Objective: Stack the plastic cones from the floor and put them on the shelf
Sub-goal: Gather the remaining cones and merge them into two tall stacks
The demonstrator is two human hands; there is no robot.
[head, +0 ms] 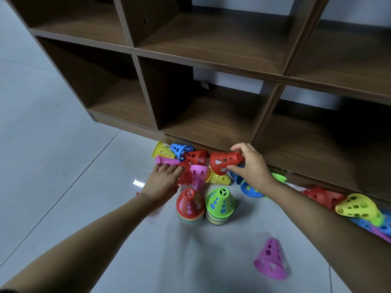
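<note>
Several perforated plastic cones lie in a pile (pixel 196 166) on the grey floor in front of the brown shelf (pixel 211 60). My right hand (pixel 251 163) grips a red cone (pixel 224 162) by its narrow end, lifted on its side above the pile. My left hand (pixel 164 180) reaches into the pile with fingers spread over a red cone (pixel 185 175) beside a pink cone (pixel 198 173). Two upright stacks stand close by: one topped by a red cone (pixel 190 203), one topped by a green cone (pixel 220 200).
A lone pink cone (pixel 271 260) stands on the floor at the lower right. More cones, red (pixel 319 195), yellow (pixel 357 206) and blue, lie along the shelf's base at the right. The shelf's compartments hold nothing.
</note>
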